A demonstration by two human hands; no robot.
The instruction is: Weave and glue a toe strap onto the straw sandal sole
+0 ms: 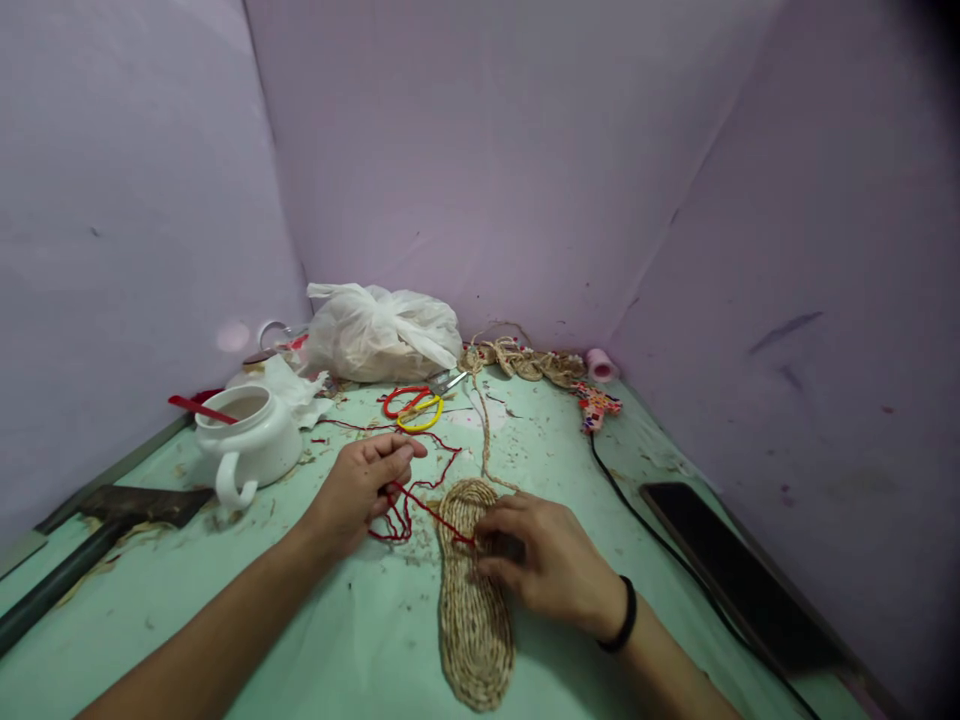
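A sole-shaped piece of coiled, braided straw cord [474,625] lies flat on the table, its cord tail running off from the top end. My left hand [367,490] is closed, pinching red yarn [424,505] that stretches tight to the upper middle of the sole. More of this yarn trails in loose loops beneath and beyond my left hand. My right hand [551,560], a black band at its wrist, rests over the sole's right edge. Its thumb and fingers are curved and apart around the spot where the yarn meets the straw.
Red-and-yellow-handled scissors [420,405] lie beyond my left hand. At left are a white pot [251,440] with a red stick and a hammer-like tool [112,530]. A plastic bag [386,330] and braided straw pieces [529,360] sit at the back. A phone [739,570] and black cable [652,535] lie right.
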